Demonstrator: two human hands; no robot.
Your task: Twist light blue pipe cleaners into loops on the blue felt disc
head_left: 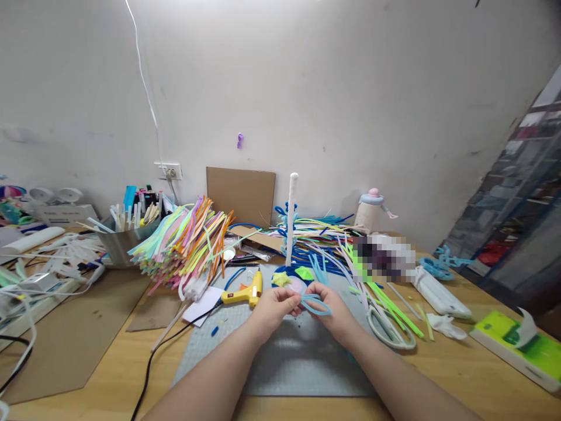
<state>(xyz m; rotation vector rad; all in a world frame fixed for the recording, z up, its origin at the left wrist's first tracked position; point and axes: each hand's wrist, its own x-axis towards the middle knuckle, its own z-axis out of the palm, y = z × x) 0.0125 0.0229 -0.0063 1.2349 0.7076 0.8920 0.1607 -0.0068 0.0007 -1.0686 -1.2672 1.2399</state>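
Observation:
Light blue looped pipe cleaners are pinched between my left hand and my right hand, both with fingers closed. Just beyond my fingertips lies a round blue base bearing a yellow star, a green star and a pale pink piece. A white fuzzy post rises upright behind the stars, with curled blue pieces at its sides. To the left of my hands, a yellow glue gun rests on the grey mat.
At left are a large bundle of coloured pipe cleaners and a metal container of sticks. Scissors, green strips, a white tissue and a green packet lie at right. A bottle stands near the wall.

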